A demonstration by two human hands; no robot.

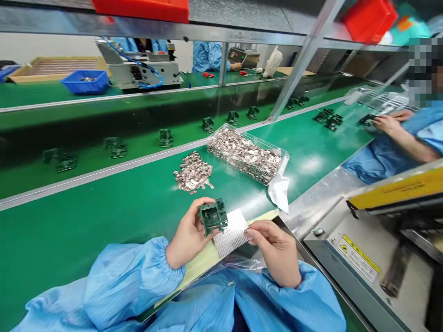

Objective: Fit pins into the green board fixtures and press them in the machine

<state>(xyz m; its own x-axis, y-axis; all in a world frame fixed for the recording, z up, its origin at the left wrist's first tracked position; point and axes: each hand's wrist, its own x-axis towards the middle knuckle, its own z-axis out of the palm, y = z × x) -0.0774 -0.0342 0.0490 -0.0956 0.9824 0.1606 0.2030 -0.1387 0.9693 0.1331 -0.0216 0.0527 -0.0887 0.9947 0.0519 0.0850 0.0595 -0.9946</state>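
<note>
Left hand (pixel 188 233): the forearm enters from the near left, wrist low, with the fingers directed away from the body and to the right. The thumb and fingers are closed around the left side of the green part (pixel 213 216).

Beyond these fingers, well apart from them, lies a loose pile of metal pieces (pixel 194 173) on the green table (pixel 121 203).

Green part: located at the left fingertips, recessed face turned toward the camera, top edge sloping slightly up to the right. Its long axis cannot be determined.

White sheet (pixel 232 237): between the two hands, partly behind the green part; its long axis runs from near left to far right.

Clear tray (pixel 284 160): beyond both hands' fingers, filled with similar metal pieces.

Right hand (pixel 275 251): the wrist is bent, with the fingers directed left. Thumb and index finger are pinched together on the sheet's right edge.
</note>
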